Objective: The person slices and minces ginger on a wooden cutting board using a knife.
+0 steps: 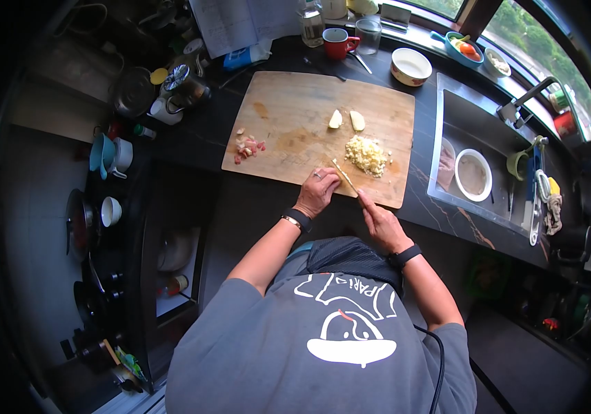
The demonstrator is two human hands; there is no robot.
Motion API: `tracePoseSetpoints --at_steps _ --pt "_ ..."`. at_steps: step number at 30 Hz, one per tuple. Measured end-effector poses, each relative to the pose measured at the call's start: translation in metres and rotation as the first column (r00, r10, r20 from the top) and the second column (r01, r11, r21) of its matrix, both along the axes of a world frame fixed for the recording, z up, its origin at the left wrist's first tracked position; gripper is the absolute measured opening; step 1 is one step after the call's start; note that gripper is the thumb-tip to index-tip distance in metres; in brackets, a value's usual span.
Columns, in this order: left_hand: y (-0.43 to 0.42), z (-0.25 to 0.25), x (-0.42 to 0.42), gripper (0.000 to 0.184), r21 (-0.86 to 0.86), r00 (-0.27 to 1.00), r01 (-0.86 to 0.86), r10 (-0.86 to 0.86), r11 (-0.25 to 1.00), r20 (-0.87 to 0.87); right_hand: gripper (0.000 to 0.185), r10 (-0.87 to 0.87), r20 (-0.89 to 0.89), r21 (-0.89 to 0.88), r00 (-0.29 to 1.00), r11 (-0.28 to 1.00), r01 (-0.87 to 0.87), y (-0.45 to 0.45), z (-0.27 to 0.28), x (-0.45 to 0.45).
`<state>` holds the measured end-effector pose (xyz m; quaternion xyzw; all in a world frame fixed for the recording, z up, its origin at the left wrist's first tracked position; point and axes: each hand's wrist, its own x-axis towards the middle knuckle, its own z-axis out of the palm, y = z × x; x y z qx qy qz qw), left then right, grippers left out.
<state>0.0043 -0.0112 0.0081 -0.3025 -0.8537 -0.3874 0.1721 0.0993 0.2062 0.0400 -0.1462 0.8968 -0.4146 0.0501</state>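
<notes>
Two pale cut wedges (357,121), upper centre. One chopped yellow heap (366,156), centre. One rectangular wooden board (292,103), upper centre. One red mug (337,46), top centre. Two black wristbands (406,256), lower centre. One grey sink (468,121), right.

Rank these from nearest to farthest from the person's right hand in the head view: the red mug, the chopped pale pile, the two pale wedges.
1. Chopped pale pile: on the cutting board, just beyond the right hand.
2. Two pale wedges: farther up the board, past the pile.
3. Red mug: on the counter beyond the board's far edge.
</notes>
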Motion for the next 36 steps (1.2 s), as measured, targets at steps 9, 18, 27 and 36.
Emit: tracePoseSetpoints --at_steps 9,18,27,36 --pt "0.000 0.003 0.001 0.015 0.020 1.000 -0.001 0.001 1.000 0.005 0.057 0.022 -0.046 0.039 0.999 0.999 -0.020 -0.003 -0.011 0.003" --pt "0.000 0.002 0.000 0.015 0.024 1.000 -0.005 0.005 1.000 -0.004 0.059 0.004 -0.038 0.055 0.999 0.998 -0.002 -0.011 -0.026 -0.002" --pt "-0.006 -0.002 0.000 0.014 0.026 0.998 0.036 -0.035 0.999 -0.044 0.052 -0.148 -0.089 -0.225 0.985 0.966 0.125 -0.005 -0.024 -0.009" --pt "-0.006 -0.004 0.001 0.016 0.026 0.998 0.048 -0.046 0.999 -0.043 0.057 -0.023 -0.068 -0.150 0.997 0.989 0.012 -0.007 -0.007 -0.005"
